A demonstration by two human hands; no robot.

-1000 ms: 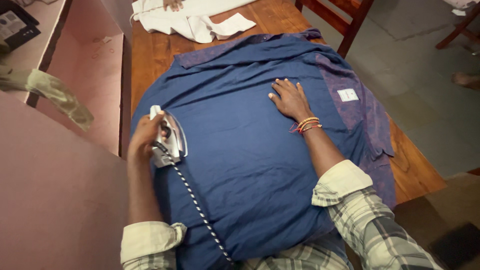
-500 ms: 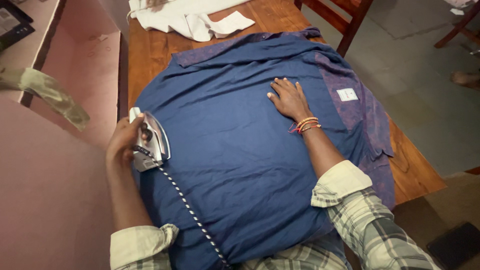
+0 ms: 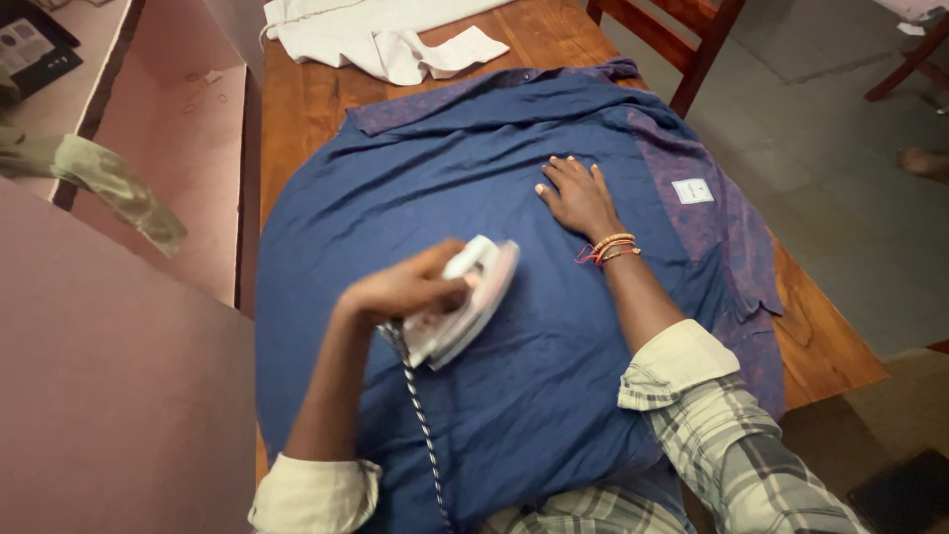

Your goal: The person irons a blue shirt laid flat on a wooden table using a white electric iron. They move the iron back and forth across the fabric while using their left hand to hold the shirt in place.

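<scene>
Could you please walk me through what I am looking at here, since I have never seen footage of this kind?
There is no machine: one camera worn on a person's head looks down at their own two bare hands. The left hand grips a pale electric iron with a striped cord, blurred by motion, on a blue shirt spread over a wooden table. The right hand, with bangles at the wrist, lies flat on the cloth. A white garment lies at the table's far end, a wooden chair beyond it.
</scene>
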